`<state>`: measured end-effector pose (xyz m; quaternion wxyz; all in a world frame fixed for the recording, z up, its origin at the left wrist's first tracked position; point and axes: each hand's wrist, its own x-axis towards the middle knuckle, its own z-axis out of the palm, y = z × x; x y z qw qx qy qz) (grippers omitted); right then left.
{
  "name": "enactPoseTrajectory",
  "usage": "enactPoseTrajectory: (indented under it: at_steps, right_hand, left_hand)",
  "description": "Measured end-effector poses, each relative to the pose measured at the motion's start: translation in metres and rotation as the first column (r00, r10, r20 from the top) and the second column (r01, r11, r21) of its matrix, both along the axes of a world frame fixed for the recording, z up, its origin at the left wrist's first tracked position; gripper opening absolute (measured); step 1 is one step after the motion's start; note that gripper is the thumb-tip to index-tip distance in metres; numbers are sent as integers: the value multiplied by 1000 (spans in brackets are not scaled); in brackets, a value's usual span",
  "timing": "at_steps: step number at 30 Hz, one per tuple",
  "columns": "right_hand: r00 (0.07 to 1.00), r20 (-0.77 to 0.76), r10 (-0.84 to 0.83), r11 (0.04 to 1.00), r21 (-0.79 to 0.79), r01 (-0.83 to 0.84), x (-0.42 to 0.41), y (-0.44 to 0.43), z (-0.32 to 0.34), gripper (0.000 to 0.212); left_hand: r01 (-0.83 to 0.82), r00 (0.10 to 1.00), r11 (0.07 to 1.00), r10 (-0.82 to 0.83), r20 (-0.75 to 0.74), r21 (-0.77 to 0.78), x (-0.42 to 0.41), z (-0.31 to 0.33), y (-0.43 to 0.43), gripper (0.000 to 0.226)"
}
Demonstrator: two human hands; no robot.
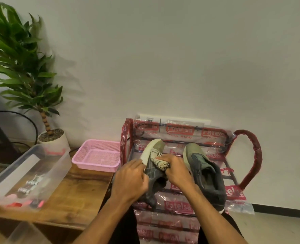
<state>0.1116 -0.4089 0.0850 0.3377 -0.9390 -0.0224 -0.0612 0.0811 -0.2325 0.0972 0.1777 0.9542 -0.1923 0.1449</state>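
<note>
Two grey-green sneakers lie on a red metal rack (249, 155) wrapped in printed plastic. My left hand (129, 180) grips the left sneaker (154, 152) by its side, tilting it with the white sole edge to the left. My right hand (173, 170) holds a bunched cream cloth (160, 162) with a dark pattern and presses it against that shoe's upper. The right sneaker (205, 171) rests flat on the rack beside my right wrist, toe pointing to the wall.
A pink mesh basket (97, 155) sits on the wooden table (78, 187) left of the rack. A clear plastic bin (29, 171) with small items stands further left. A potted plant (22, 67) stands by the wall. The white wall is close behind the rack.
</note>
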Motion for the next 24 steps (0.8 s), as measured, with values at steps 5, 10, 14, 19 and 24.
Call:
enactPoseTrajectory:
  at_steps: [5,10,14,19,24]
  right_hand:
    - [998,57,-27,993,-115,34,-9,13,4,66]
    - [953,135,271,901,-385,-201,-40,26,3,72]
    - [965,153,213,837,-538,-99,-35,18,13,58]
    - [959,150,242,852,-505,-136,-51,36,11,58]
    - [959,170,229,840,-532,-107,-42,31,8,60]
  left_hand:
    - [63,993,998,-60,-98,24,-12,-2,23,49]
    - [126,982,987,-110,-153,97,-19,-15,26,64]
    - [128,984,976,-102,-148,179,-21,-25,24,73]
    - [169,972,959,-125,-198,228,-19,-29,27,88]
    - [194,955,970,-152,-255,149,-19,-20,27,94]
